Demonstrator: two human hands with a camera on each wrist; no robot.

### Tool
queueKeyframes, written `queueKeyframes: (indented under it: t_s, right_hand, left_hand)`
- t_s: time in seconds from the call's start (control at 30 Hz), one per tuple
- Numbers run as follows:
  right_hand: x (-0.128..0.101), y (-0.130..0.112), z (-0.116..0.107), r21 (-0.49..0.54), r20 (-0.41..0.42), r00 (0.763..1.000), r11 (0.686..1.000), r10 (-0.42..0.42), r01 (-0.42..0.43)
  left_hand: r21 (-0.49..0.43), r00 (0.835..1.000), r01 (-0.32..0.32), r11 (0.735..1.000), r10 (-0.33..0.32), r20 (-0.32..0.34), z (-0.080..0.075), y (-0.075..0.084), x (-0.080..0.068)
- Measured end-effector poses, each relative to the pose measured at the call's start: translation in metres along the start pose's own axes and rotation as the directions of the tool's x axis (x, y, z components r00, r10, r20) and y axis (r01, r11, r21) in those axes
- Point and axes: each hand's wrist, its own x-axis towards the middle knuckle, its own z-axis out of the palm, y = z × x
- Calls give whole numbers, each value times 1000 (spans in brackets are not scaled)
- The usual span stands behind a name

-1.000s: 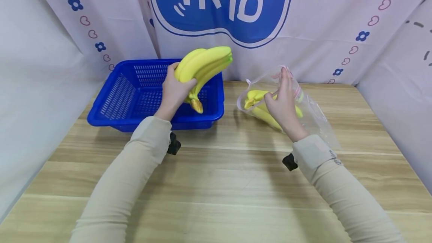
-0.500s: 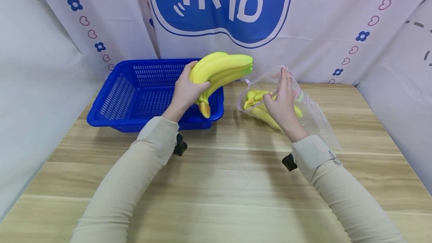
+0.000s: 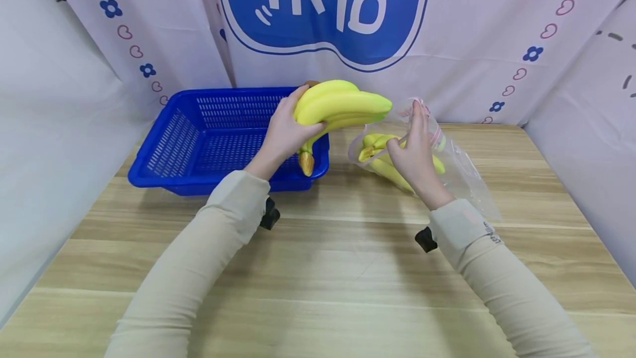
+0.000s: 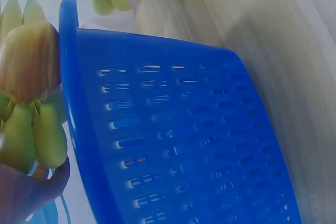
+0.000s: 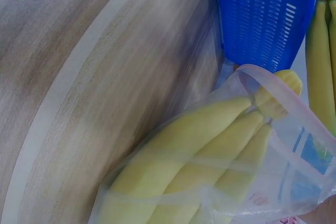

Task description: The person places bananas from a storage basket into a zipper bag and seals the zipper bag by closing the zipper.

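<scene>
My left hand point(image 3: 284, 129) grips a bunch of yellow bananas point(image 3: 343, 106) over the right end of the blue basket point(image 3: 228, 184). The tips point right, toward the bag, and the brown stem end hangs down. In the left wrist view that stem end point(image 4: 29, 64) shows beside the basket's rim. At the mouth of a clear zip bag point(image 3: 467, 175), my right hand point(image 3: 416, 153) pinches the upper edge and keeps it raised. A second banana bunch point(image 5: 194, 140) lies inside the bag, its stem end toward the opening.
The basket stands at the back left of the wooden table point(image 3: 348, 269), the bag to its right. A white printed curtain point(image 3: 477, 59) hangs right behind both. White sheets border the table on either side.
My left hand has carried the bananas rightward from over the basket toward the bag, and the tips have swung lower. My right hand and the bag have stayed nearly still.
</scene>
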Motion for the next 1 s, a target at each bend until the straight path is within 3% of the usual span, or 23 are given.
queueKeyframes:
  t_s: [0.37,0.67,1.0]
  right_hand:
    - [-2,-3,1,20,23,1000,1000,6,-6]
    - [-3,-3,1,4,21,1000,1000,16,-16]
    - [-3,-2,0,-2,15,1000,1000,14,-14]
  left_hand:
    - [105,990,-142,984,139,32,8,8,0]
    - [186,984,-159,970,140,113,16,16,-4]
    - [142,981,-145,979,123,150,17,24,-5]
